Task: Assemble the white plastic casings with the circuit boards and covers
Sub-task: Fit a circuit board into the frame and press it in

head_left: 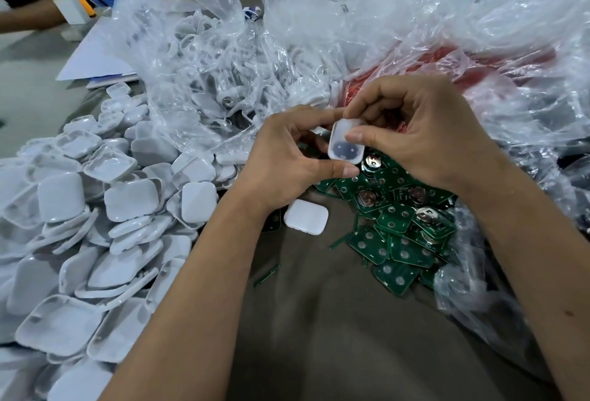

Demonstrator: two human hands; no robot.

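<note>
Above the brown cloth (pixel 335 320) at the middle of the bench, both hands hold 1 white plastic casing (pixel 346 141) between them. The left hand (pixel 287 164) pinches it, forefinger along the top edge and thumb under the bottom edge. The right hand (pixel 424 132) presses its thumb on the casing's right side, with the curled fingers closing over the top. A dark round shape shows through the translucent face, so a circuit board is probably already seated inside.

The step in hand looks like closing the unit: pressing the cover down onto the shell. I cannot tell whether the seam has snapped shut all round. The next move likely calls for an even squeeze along each edge, then setting the finished piece down and reaching for fresh parts.

Supplies lie close. The pile of green circuit boards (pixel 399 228), several carrying coin cells, sits just below and to the right of the hands. The heap of white casing halves (pixel 105 209) fills the left side. 1 closed white casing (pixel 306 217) rests on the cloth just beside the left wrist.

Room is tight upward and outward: crumpled clear plastic bags (pixel 207 58) crowd the far side, and another bag (pixel 510 241) curls round the boards at the right. The only bare patch is the cloth between the forearms, toward the person. Loose green break-off strips (pixel 266 274) lie scattered there. Another person's arm (pixel 28 17) rests at the far left, well apart.
</note>
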